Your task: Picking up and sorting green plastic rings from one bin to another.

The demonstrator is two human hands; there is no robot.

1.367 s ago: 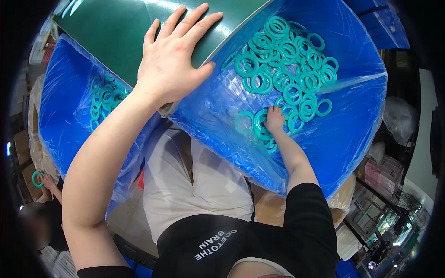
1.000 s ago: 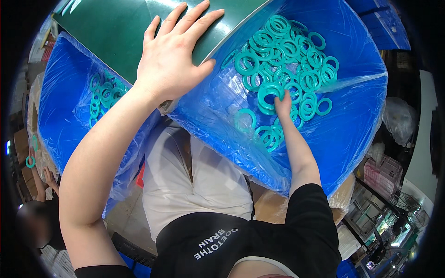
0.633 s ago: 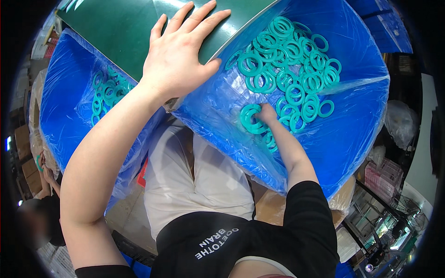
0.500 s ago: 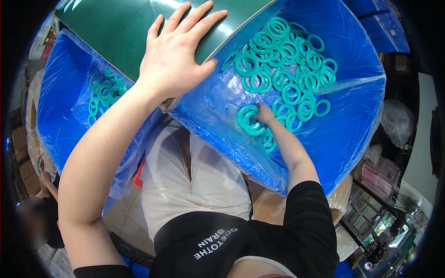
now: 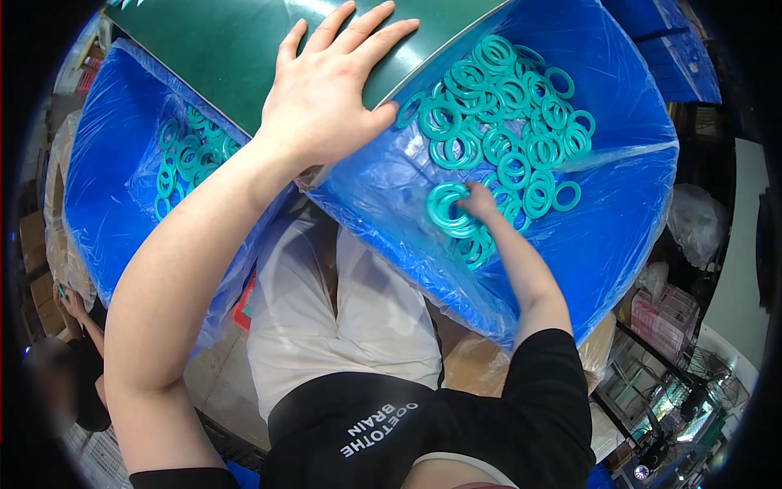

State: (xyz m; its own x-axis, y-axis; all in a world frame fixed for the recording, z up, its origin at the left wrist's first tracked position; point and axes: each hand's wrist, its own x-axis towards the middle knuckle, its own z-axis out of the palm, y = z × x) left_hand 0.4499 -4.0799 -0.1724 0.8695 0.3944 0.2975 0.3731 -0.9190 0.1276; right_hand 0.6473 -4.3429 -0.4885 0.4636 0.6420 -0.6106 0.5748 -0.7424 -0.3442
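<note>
My left hand (image 5: pixel 326 94) lies flat, fingers spread, on a dark green table surface (image 5: pixel 236 49). My right hand (image 5: pixel 479 202) reaches into a blue plastic-lined bin (image 5: pixel 619 220) on my right and grips a small stack of teal rubber rings (image 5: pixel 446 208). Many more loose teal rings (image 5: pixel 505 122) fill that bin beyond my hand. A second blue-lined bin (image 5: pixel 106 204) on my left holds several teal rings (image 5: pixel 183 159) too.
Another person (image 5: pixel 77 359) crouches at the lower left near cardboard boxes (image 5: pixel 37 261). A clear plastic bag (image 5: pixel 699 224) and pink crates (image 5: pixel 661 322) stand at the right. My white trousers (image 5: pixel 326 318) show between the bins.
My right hand reached up into the ring pile, then pulled back toward the bin's near side with a stack of rings in its grip. My left hand stayed flat on the table.
</note>
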